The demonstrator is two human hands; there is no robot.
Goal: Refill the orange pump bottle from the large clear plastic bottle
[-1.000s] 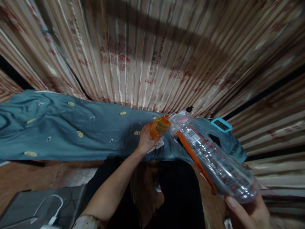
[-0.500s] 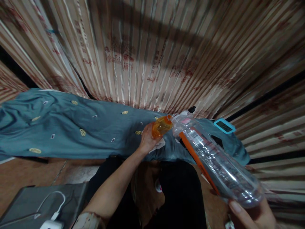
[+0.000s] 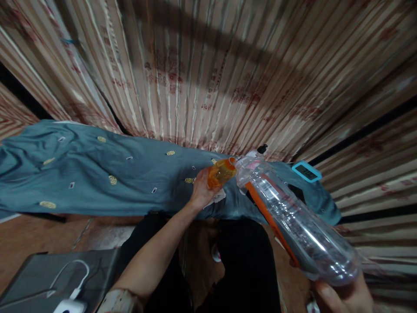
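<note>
My left hand (image 3: 201,190) is wrapped round a small orange translucent bottle (image 3: 222,174), tilted with its mouth to the right. That mouth meets the neck of a large clear plastic bottle (image 3: 293,221) with an orange and grey label. My right hand (image 3: 345,293) grips the clear bottle near its base, so the bottle slants down toward the orange one. Whether liquid passes between the two mouths I cannot tell. A crumpled white tissue (image 3: 219,197) lies under my left hand on the blue-green cloth (image 3: 87,174).
A light-blue digital timer (image 3: 306,171) and a dark flat object (image 3: 297,192) lie on the cloth at the right. A black pump top (image 3: 262,148) shows behind the bottles. Pleated curtains (image 3: 195,78) hang close behind. A grey box (image 3: 32,278) with a white cable stands lower left.
The clear bottle has rolled slightly, and its label has turned a little. My right hand has shifted slightly at its base. My left hand and the orange bottle stay where they were.
</note>
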